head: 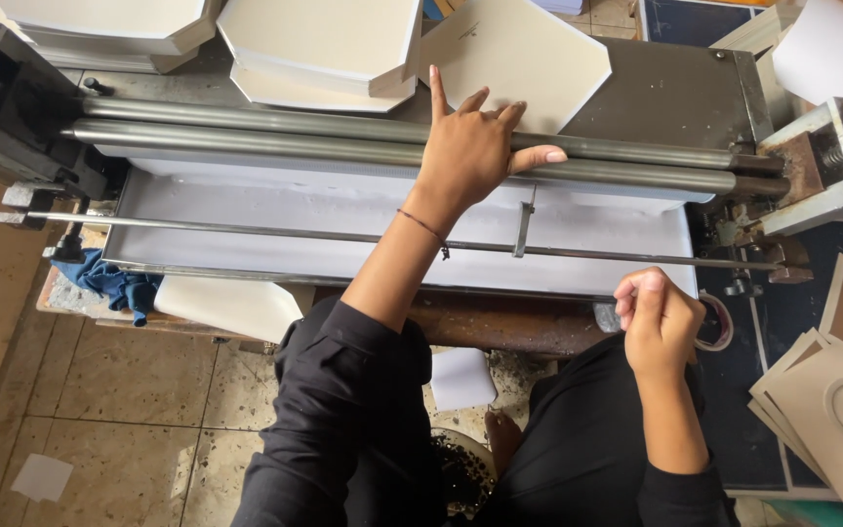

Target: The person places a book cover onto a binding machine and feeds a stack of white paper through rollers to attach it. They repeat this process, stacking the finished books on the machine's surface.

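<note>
From the head camera, I see the left hand [475, 146] spread wide. Its fingers rest on the far long grey metal rollers [246, 137] and touch the white eight-sided card sheet [529, 59] just behind them. I think the card is being fed in; fingers must stay off the gap. The right hand [661, 317] is curled up near the brown tape ring [719, 327]; I cannot tell what it holds. Below is a white tray [246, 205], a blue cloth [114, 283] on the left, and a tiled floor [129, 390].
</note>
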